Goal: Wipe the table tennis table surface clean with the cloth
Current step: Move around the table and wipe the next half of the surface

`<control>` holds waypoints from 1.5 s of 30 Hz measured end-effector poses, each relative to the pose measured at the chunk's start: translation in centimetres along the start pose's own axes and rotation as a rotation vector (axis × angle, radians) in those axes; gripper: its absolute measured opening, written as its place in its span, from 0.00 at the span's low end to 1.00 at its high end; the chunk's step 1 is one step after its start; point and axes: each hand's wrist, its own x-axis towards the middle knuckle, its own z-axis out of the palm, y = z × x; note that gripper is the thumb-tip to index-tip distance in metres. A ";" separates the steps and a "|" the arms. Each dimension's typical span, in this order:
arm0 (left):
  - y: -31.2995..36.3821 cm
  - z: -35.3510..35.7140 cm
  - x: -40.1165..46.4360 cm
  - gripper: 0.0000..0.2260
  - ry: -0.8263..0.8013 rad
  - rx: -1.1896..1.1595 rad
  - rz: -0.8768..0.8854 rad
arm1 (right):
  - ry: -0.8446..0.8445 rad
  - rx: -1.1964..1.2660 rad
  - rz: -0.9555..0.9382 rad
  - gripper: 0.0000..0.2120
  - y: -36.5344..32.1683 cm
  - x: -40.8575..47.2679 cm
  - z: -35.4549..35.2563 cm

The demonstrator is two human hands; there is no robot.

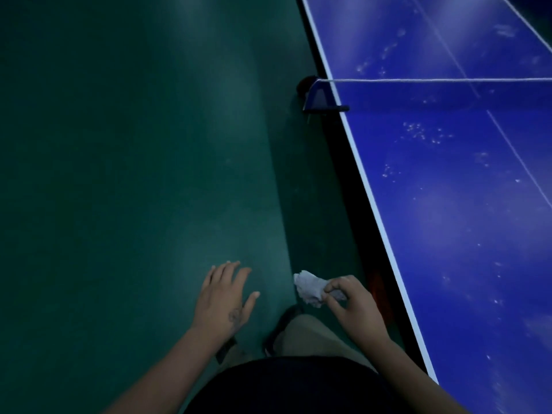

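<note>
Right hand (355, 303) pinching crumpled cloth (309, 288) in closed grip, over floor beside worktop (448, 204), not touching it. Left hand (227, 294) hanging open, holding nothing. Blue surface showing many pale smudges on both halves; wiping seemingly not begun, whole surface left.

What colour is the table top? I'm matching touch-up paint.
Deep blue with white lines, on the table tennis table; the head view shows it.

The blue counter (448, 204), edged and lined in white, runs to the right of the fingers (334, 289). Pale smudges speckle its top. A net cord (433, 80) spans it ahead. Dark green floor (119, 144) lies beneath the fingers.
</note>
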 end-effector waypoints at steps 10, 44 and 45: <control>5.1 -1.6 20.2 0.25 -0.034 0.070 0.125 | 0.041 0.079 0.112 0.09 3.8 15.3 -6.1; 12.5 -3.6 68.6 0.27 -0.368 0.044 0.759 | 0.611 0.210 0.588 0.14 2.4 44.7 -14.2; 13.0 -3.4 69.1 0.27 -0.395 0.045 0.773 | 0.627 0.210 0.603 0.15 2.1 44.9 -14.2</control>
